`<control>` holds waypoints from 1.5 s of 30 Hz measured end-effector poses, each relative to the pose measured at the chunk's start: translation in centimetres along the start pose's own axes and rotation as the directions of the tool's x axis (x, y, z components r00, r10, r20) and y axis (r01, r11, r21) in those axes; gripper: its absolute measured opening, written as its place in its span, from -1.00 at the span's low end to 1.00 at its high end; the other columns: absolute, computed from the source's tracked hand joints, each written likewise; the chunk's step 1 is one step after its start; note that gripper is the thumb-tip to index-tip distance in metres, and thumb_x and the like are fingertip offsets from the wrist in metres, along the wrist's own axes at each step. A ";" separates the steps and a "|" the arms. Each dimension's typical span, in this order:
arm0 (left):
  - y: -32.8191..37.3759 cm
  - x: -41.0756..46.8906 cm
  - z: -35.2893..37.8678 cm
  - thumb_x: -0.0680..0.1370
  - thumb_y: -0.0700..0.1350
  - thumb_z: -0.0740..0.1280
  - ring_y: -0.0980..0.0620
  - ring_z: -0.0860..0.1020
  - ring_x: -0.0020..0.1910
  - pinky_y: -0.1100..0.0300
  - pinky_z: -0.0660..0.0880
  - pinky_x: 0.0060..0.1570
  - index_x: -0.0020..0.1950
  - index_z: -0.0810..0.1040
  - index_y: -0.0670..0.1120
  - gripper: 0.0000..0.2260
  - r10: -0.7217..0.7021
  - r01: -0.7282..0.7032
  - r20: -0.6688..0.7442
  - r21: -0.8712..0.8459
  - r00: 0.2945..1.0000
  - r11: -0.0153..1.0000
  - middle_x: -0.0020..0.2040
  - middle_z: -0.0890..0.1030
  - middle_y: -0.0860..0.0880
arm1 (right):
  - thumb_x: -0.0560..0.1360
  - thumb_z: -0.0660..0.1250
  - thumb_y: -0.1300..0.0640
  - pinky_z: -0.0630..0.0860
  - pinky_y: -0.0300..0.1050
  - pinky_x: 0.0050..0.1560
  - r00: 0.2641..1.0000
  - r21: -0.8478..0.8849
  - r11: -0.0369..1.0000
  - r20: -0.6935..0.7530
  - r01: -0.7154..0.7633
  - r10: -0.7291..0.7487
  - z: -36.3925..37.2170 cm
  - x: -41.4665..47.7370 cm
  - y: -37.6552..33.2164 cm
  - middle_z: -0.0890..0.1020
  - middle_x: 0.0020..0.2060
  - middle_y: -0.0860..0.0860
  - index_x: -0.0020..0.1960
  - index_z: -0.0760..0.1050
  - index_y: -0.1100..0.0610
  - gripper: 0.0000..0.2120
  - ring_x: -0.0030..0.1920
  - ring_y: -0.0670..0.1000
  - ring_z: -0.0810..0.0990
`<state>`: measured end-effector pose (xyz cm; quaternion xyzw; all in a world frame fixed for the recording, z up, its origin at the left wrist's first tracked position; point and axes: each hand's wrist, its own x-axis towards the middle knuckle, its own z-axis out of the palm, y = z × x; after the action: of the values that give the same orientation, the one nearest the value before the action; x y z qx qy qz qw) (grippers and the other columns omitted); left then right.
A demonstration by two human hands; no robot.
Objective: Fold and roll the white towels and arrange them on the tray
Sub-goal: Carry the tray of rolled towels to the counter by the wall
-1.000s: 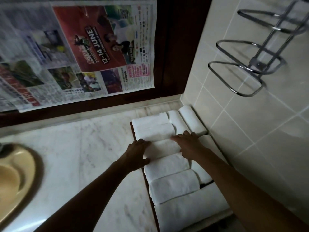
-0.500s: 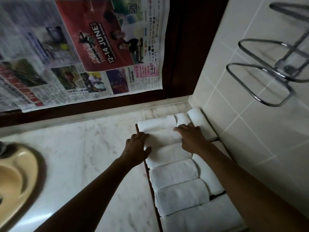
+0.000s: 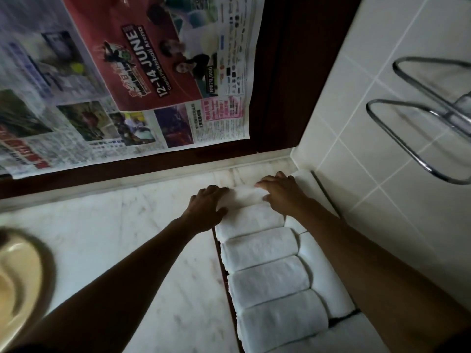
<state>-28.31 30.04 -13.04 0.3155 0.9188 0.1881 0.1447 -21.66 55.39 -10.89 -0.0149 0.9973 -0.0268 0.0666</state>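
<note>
Towels (image 3: 265,248), roughly eight rolls, on one tray (image 3: 226,272); left grip (image 3: 206,207) and right grip (image 3: 283,194) clasp the farthest.

One tray (image 3: 225,270), two hands: five rolled towels (image 3: 267,284) columned at the left hand (image 3: 206,210), at least three by the right hand (image 3: 283,194); two wire loops (image 3: 407,138).

Single head-worn view.
The camera is looking forward and down from close above the marble counter (image 3: 114,238), facing the tiled wall (image 3: 382,212) corner.
</note>
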 end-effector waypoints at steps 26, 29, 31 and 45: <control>8.0 5.7 1.9 0.62 0.15 0.31 -0.16 0.33 0.47 -0.18 0.29 0.41 0.60 0.26 0.10 -0.43 0.210 -0.202 -0.035 0.156 0.977 0.967 0.53 0.34 -0.13 | 0.57 0.36 -0.02 0.52 0.18 0.18 0.834 0.231 0.868 -0.254 -0.440 0.491 2.1 -8.6 3.4 0.56 0.19 0.21 0.45 0.49 0.03 -0.54 0.18 0.29 0.54; 11.0 5.7 3.1 0.60 0.22 0.31 -0.16 0.29 0.51 -0.18 0.27 0.43 0.59 0.30 0.13 -0.42 0.333 -0.320 -0.057 0.170 0.941 0.932 0.56 0.31 -0.12 | 0.47 0.48 0.09 0.48 0.15 0.20 0.815 0.239 0.833 -0.198 -0.499 0.545 1.4 -12.4 5.1 0.63 0.04 0.24 0.32 0.59 0.11 -0.57 0.15 0.31 0.56; 12.7 5.6 4.1 0.59 0.28 0.28 -0.15 0.25 0.54 -0.18 0.23 0.45 0.58 0.31 0.16 -0.42 0.383 -0.373 -0.013 0.206 0.923 0.905 0.59 0.28 -0.11 | 0.44 0.50 0.05 0.49 0.09 0.16 0.791 0.255 0.790 -0.124 -0.558 0.599 1.3 -15.4 5.0 0.64 -0.02 0.19 0.24 0.62 0.10 -0.61 0.13 0.27 0.57; 13.4 6.2 6.1 0.43 0.48 -0.09 -0.14 0.31 0.54 -0.18 0.20 0.44 0.49 0.47 0.15 -0.21 0.332 -0.329 0.041 0.292 0.942 0.898 0.58 0.33 -0.10 | 0.34 0.59 0.11 0.62 0.00 -0.04 0.874 0.372 0.858 -0.194 -0.354 0.445 4.4 -25.1 -1.3 0.63 0.04 0.10 0.35 0.59 0.05 -0.42 0.02 0.08 0.59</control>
<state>-23.66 45.32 -13.49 0.4839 0.8702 0.0724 0.0577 3.82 54.75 -11.90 0.2094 0.9592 -0.1782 -0.0658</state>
